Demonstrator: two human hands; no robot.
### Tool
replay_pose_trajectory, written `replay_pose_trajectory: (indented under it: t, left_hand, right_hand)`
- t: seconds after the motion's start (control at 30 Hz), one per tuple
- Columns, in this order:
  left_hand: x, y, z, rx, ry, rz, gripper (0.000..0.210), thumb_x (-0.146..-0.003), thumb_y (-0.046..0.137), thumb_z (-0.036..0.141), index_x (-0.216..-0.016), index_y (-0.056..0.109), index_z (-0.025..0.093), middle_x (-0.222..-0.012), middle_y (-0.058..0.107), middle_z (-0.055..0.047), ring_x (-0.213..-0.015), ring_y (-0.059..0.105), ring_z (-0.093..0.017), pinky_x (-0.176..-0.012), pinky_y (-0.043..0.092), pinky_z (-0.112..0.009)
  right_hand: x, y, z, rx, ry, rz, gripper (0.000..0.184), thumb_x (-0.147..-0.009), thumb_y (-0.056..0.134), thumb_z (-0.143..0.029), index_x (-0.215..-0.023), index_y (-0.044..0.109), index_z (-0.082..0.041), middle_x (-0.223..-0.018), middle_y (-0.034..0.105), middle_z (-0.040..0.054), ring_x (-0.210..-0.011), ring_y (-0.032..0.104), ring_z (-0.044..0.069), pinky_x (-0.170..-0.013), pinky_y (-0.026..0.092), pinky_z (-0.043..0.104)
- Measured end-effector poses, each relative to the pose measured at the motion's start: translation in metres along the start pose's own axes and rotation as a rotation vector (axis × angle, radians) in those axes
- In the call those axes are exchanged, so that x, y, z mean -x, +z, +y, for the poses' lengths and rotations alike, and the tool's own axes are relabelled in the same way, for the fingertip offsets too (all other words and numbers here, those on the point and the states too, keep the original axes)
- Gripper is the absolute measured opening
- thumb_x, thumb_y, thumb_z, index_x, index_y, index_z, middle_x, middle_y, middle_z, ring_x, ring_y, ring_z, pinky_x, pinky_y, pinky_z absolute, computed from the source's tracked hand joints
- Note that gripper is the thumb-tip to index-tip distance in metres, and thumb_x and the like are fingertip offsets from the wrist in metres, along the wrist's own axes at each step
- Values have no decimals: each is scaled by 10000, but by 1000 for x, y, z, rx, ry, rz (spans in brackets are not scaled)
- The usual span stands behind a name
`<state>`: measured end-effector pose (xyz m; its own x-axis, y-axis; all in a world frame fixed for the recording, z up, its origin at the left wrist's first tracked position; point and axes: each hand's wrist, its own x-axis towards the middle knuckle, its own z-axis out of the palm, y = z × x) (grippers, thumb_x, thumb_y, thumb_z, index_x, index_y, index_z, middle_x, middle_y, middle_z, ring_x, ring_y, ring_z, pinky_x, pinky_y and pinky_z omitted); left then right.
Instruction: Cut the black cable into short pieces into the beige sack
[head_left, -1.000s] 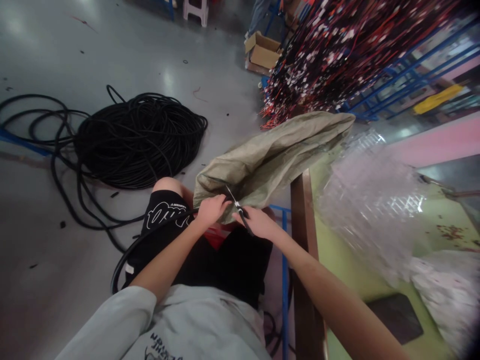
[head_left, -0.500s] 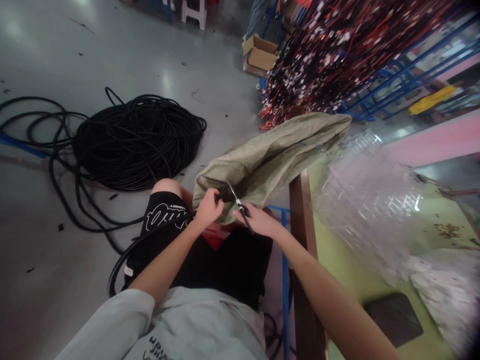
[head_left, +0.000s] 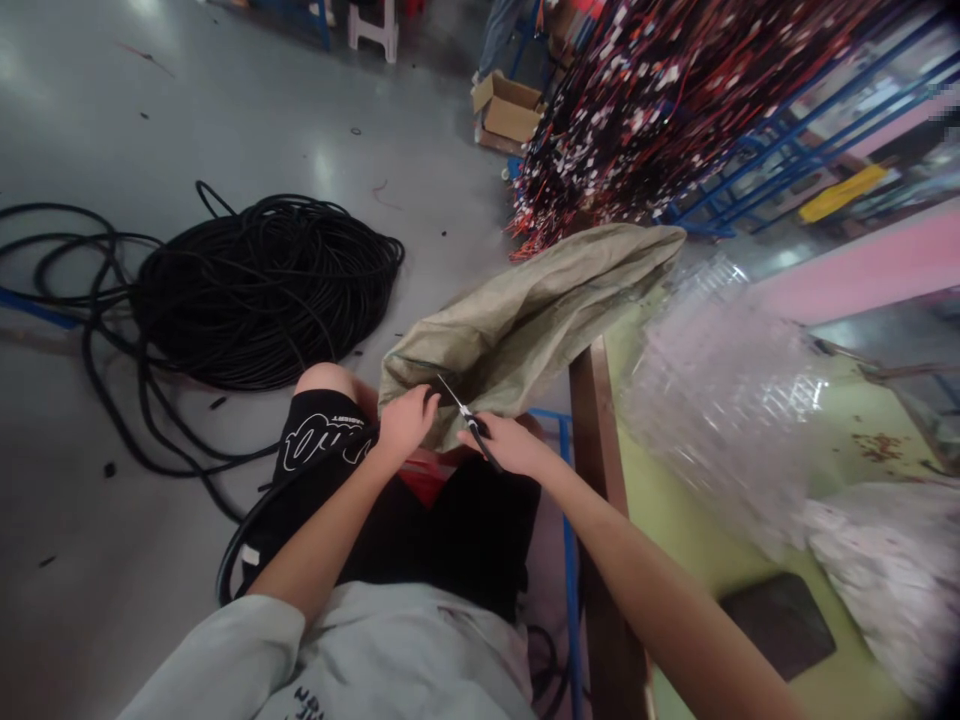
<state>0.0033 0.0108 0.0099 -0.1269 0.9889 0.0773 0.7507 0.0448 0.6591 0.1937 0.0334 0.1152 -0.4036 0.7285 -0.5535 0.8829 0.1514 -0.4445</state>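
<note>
Gripping scissors (head_left: 466,412), right hand (head_left: 511,443) curls closed; left hand (head_left: 406,426) apparently clasps cable (head_left: 234,550).

Black cable (head_left: 266,295) on grey floor (head_left: 247,110)

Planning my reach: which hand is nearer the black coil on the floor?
Left. The left hand, holding black cable, is below and right of the coil in view; the right hand, holding scissors, lies farther off to the right.
</note>
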Motion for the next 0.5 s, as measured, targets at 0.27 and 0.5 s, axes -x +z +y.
replay_pose_trajectory:
  t: [0.27,0.5]
  left_hand:
    - [-1,7,-5,-28,225,-16,375,-941,425,455,-1126,644,213,-1088,695,-86,-937,664,-256,-795,499,-337]
    - [-3,4,-2,-49,272,43,373,-940,437,452,-1129,653,214,-1046,704,-74,-888,663,-252,-763,481,-323]
  right_hand:
    - [4,-10,-6,105,-4,-3,536,-858,471,-693,-953,621,-187,-971,697,141,-908,660,324,-710,470,321]
    - [9,-15,-6,48,28,36,616,-817,493,-732,-1058,594,-174,-976,695,107,-842,654,280,-652,474,283]
